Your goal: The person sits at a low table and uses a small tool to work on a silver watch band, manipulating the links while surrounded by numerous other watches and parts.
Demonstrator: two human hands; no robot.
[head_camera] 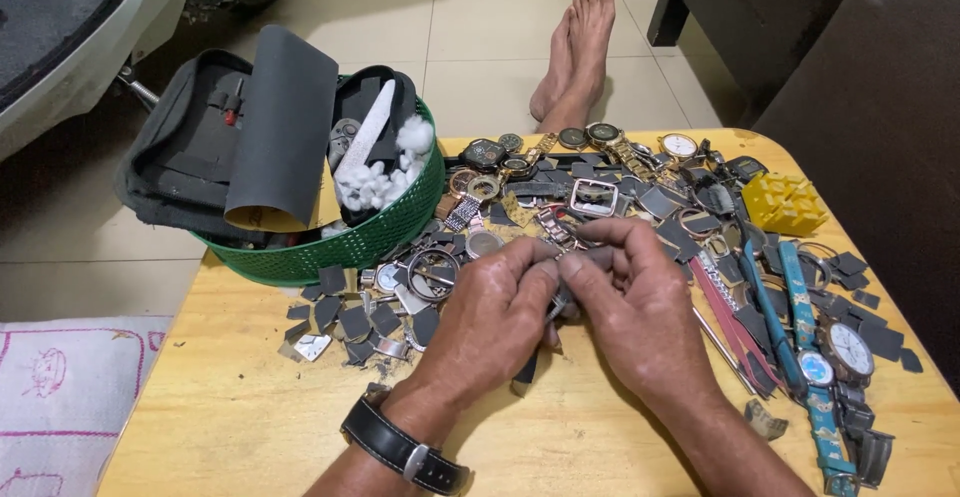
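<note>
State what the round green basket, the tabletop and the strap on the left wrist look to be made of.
Round green basket: likely moulded plastic, with slotted walls and an even, slightly glossy colour. Tabletop: wood or wood-look laminate, light yellow with faint grain. Black strap on the left wrist: probably leather, smooth and matte, with a metal buckle.

A small metal watch part (562, 253), silvery and thin, sits pinched between the fingers (540, 275) of both hands, raised just above the counter (250, 407). Most of it is hidden by the fingertips, so its exact shape cannot be told. A dark, narrow piece (527, 369) pokes out below the left hand (490, 322), pointing down toward the counter.
</note>
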